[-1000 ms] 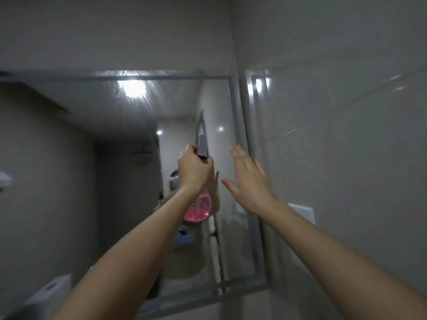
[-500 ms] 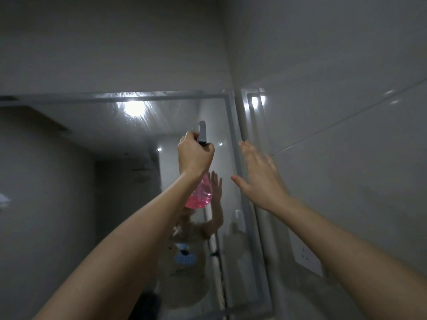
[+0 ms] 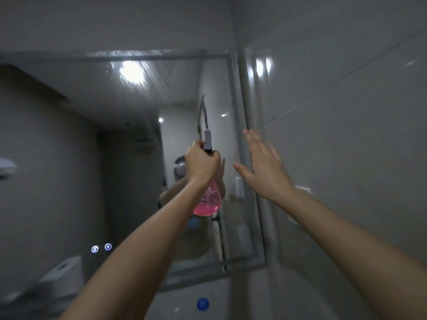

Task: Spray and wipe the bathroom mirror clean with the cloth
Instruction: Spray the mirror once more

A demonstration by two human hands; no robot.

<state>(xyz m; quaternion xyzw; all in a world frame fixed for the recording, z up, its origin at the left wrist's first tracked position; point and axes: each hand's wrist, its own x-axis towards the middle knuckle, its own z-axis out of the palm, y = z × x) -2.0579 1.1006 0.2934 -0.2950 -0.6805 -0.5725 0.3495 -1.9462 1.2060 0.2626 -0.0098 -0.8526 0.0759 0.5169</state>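
The bathroom mirror (image 3: 69, 158) fills the left and middle of the view, with wet streaks and droplets across its upper part near a reflected ceiling light. My left hand (image 3: 201, 166) grips the neck of a spray bottle (image 3: 208, 202) with pink liquid, its grey nozzle pointing up at the glass. My right hand (image 3: 265, 168) is raised with straight fingers, palm toward the mirror's right frame, holding nothing. Whether it touches the frame I cannot tell. No cloth is in view.
A tiled wall (image 3: 346, 112) stands close on the right, with a white socket plate (image 3: 303, 189) behind my right wrist. Two lit touch icons (image 3: 101, 248) glow low on the mirror. A blue round sticker (image 3: 202, 304) sits on the wall under the mirror.
The view dropped, showing the mirror's lower edge again. Both hands kept their pose in front of the mirror's right side, the left still gripping the bottle.
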